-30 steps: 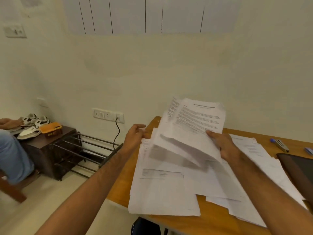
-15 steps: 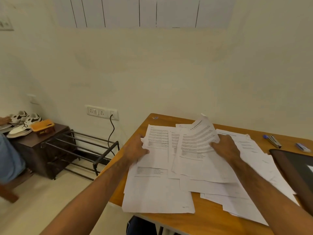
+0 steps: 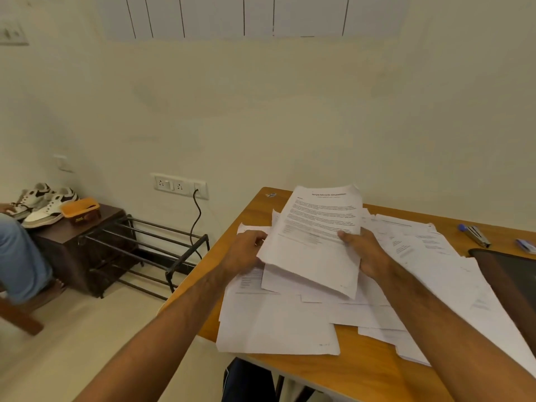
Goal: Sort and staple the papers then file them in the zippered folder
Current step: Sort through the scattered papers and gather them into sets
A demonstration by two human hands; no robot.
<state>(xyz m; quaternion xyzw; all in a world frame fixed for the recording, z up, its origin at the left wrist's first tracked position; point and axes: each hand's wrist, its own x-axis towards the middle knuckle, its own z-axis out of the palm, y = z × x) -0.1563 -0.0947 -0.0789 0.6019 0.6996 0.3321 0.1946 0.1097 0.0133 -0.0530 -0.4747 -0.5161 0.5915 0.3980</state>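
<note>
My left hand [image 3: 246,250] and right hand [image 3: 362,253] gripping opposite edges of a raised sheaf of white printed papers [image 3: 316,242], loose white sheets [image 3: 275,326] overhanging the orange wooden table [image 3: 362,375] edge — dark zippered folder [image 3: 504,274] far right

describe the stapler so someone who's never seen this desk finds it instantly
Start at the wooden desk and follow its far edge, along the wall, toward the right. Past the spread of loose papers, on bare wood just beyond the dark zippered folder, lies the stapler. It is a slim grey metal bar with a blue end, longer than the small blue item to its right.
</note>
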